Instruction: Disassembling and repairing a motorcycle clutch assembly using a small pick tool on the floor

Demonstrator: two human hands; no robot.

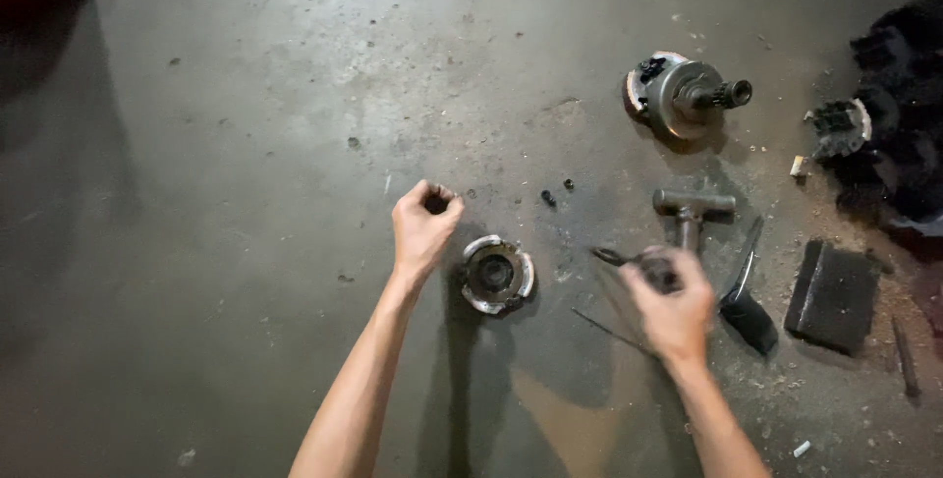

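On the stained concrete floor (246, 144), one large metal hub with a stub shaft (685, 95) is seen toward the far right, its shaft pointing right. One dark flat block (833, 294) lies near the right edge. One T-shaped tool (693, 211) lies with its stem pointing toward the person. One round ring-shaped part (497, 274), hollow side up, sits between the hands. Two tiny dark bits (557, 191) lie beyond it. The left hand (424, 227) is pinched around a small dark piece (435, 204); the right hand (673, 306), blurred, is closed on a dark cylindrical piece (656, 270).
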